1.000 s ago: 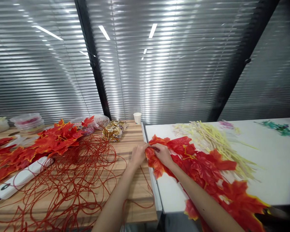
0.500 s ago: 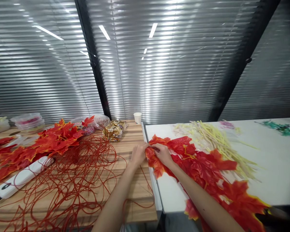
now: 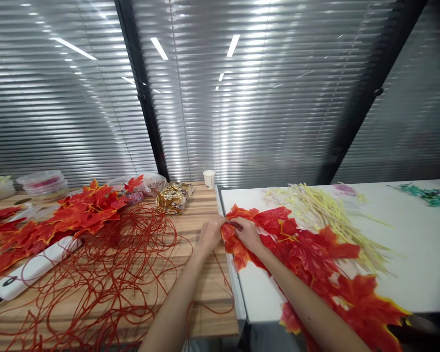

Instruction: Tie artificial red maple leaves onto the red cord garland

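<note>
Meeting at the seam between two worktops, the left hand [image 3: 209, 234] and the right hand [image 3: 246, 234] are working on one red leaf [image 3: 230, 240] at the near edge of a leaf pile [image 3: 308, 254]. Both sets of fingers are closing to a pinch at the leaf's top, where a thin red cord [image 3: 220, 266] seems to be running down toward the person; whether the left fingers are pinching the cord or the leaf stem is too small to tell. The leaf is lying across the corner of the white worktop [image 3: 418, 254], touching the pile behind it.

Judging from how things are lying, the work is looking partly done and far from over. A second heap of leaves [image 3: 73, 215] is resting on the wooden worktop [image 3: 201, 205] amid a loose tangle of red cords [image 3: 113, 274], which may be leaves already joined to cord, though that cannot be confirmed. The pile on the white worktop is looking large and mostly loose, so much is likely remaining.

Pale yellow stems [image 3: 322, 210] are lying behind the pile. A white power strip [image 3: 33, 269], a gold wrapper bundle [image 3: 172, 197], a paper cup [image 3: 209, 178] and clear tubs [image 3: 42, 182] are sitting on the wooden side, well apart from the hands.
</note>
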A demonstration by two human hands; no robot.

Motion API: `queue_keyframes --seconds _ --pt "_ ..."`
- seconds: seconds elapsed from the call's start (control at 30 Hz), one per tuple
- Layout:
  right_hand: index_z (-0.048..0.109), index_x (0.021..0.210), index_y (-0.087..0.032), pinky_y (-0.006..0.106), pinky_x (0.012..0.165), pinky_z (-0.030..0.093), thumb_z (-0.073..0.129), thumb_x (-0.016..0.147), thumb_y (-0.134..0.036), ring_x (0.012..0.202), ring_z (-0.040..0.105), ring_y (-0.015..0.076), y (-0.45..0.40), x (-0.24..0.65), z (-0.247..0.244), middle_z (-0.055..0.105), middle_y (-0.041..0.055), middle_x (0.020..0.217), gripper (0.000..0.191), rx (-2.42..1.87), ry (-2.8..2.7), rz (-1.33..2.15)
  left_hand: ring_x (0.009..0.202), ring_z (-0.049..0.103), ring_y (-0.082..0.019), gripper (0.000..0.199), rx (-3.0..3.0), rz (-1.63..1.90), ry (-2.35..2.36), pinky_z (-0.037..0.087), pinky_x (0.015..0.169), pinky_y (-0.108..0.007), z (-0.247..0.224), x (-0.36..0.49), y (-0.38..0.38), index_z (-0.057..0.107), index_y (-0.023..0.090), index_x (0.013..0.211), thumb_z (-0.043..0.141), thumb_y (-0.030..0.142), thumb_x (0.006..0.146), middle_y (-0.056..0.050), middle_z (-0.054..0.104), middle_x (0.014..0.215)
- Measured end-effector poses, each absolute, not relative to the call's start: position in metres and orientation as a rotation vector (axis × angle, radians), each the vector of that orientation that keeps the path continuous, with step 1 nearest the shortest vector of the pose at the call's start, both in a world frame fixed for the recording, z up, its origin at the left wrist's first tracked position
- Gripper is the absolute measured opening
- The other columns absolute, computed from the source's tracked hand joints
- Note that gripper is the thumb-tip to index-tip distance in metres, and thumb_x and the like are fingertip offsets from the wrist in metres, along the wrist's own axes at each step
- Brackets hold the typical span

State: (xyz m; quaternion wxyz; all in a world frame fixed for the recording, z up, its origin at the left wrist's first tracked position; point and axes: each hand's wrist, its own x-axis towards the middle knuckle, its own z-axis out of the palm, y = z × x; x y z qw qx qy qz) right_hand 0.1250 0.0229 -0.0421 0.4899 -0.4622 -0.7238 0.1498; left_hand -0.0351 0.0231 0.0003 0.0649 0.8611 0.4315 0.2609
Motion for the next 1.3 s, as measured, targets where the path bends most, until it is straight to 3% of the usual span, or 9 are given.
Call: queue_keyframes --seconds 1.3 --pt "0.067 0.085 -0.019 0.031 0.071 0.05 0.049 0.068 -0.003 0.073 0.063 0.0174 0.0217 0.1251 -0.042 0.069 0.003 0.082 0.03 -1.176 -1.749 0.358 0.085 0.059 -0.017 0.025 2.586 0.695 1.353 0.041 0.068 -0.024 0.0023 -0.0323 0.0204 0.063 0.024 0.099 0.048 0.018 0.081 -0.004 0.066 0.093"
